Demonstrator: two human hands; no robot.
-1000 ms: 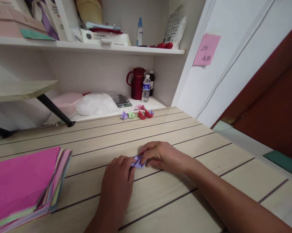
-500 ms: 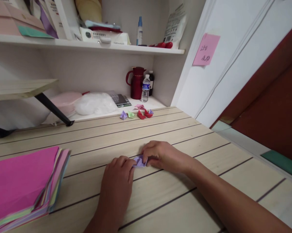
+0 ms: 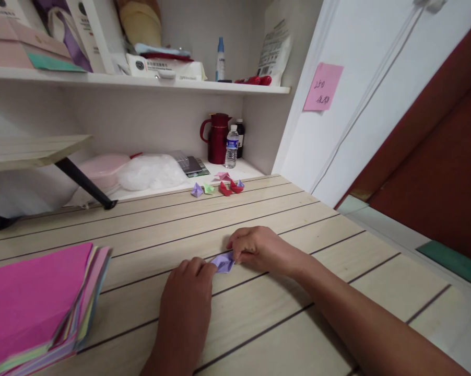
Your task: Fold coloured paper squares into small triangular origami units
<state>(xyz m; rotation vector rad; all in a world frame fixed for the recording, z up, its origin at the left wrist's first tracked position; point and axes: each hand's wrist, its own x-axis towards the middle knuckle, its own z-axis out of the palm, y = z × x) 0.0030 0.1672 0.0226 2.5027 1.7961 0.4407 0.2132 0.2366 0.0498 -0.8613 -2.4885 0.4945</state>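
A small lilac folded paper piece (image 3: 222, 261) lies on the pale wooden table (image 3: 282, 308) between my two hands. My left hand (image 3: 188, 297) rests palm down, its fingertips pressed on the paper's left end. My right hand (image 3: 259, 249) is curled, with thumb and fingers pinching the paper's right end. Much of the paper is hidden under the fingers. Several finished folded paper shapes (image 3: 218, 186), purple, green, pink and red, sit in a row at the table's far edge.
A stack of coloured paper sheets (image 3: 35, 303), pink on top, lies at the left. The recess behind holds a dark red jug (image 3: 217, 138), a water bottle (image 3: 231, 146) and a plastic bag (image 3: 151, 171). A pink sticky note (image 3: 323, 86) hangs on the white wall.
My hands stay on the lilac paper; the right fingers have shifted a little and more of the paper shows. The camera has tilted slightly.
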